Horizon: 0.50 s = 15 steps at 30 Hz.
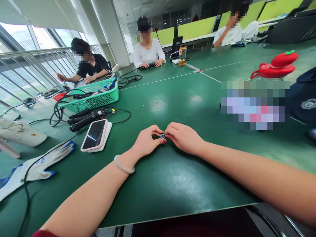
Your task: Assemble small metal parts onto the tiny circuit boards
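Just above the middle of the green table (pixel 158 105), my left hand (pixel 148 140) pinches a small dark and silver piece (pixel 162 136) between thumb and fingers. A pale bangle (pixel 124 164) circles my left wrist. From the right, my right hand (pixel 184 136) has its fingertips pressed together at the same piece's right side. The two hands nearly meet there. The piece is too small to make out in detail.
Left of my hands lie a phone (pixel 95 135), black tools (pixel 86 119), a cable and a white-blue glove (pixel 39 164). A green basket (pixel 92 98) stands behind. A red-lidded bottle (pixel 275 70) is at the right. Three people sit across the table.
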{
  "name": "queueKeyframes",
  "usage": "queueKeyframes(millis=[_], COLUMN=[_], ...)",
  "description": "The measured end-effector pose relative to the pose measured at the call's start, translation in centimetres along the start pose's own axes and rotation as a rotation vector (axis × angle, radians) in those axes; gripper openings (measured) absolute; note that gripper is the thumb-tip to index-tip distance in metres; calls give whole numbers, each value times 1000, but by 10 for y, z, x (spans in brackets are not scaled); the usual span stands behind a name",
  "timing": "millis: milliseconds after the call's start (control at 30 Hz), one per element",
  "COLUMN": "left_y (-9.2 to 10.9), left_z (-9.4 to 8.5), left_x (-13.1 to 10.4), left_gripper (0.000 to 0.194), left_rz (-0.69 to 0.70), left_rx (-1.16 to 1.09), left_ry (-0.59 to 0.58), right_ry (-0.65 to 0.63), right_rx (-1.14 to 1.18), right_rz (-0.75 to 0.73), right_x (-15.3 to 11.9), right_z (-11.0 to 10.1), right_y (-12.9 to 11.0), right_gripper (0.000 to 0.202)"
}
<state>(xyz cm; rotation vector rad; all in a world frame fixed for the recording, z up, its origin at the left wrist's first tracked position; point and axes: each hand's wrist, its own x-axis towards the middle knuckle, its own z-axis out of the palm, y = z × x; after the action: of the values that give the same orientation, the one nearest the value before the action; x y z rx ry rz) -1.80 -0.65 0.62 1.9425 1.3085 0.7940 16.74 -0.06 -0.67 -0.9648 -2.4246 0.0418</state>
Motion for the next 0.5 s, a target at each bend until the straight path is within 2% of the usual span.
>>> queueKeyframes(millis=[333, 500], left_y=[-3, -13], left_z=[0, -1], left_x=[2, 5], left_gripper=[21, 19], left_rz=[-7, -70], left_rx=[-12, -27], left_ry=[22, 102], right_ry=[37, -111], right_rx=[62, 36], right_rz=[32, -34], right_x=[-2, -4], right_z=[-3, 1], right_y=[-1, -3], right_gripper=[15, 22])
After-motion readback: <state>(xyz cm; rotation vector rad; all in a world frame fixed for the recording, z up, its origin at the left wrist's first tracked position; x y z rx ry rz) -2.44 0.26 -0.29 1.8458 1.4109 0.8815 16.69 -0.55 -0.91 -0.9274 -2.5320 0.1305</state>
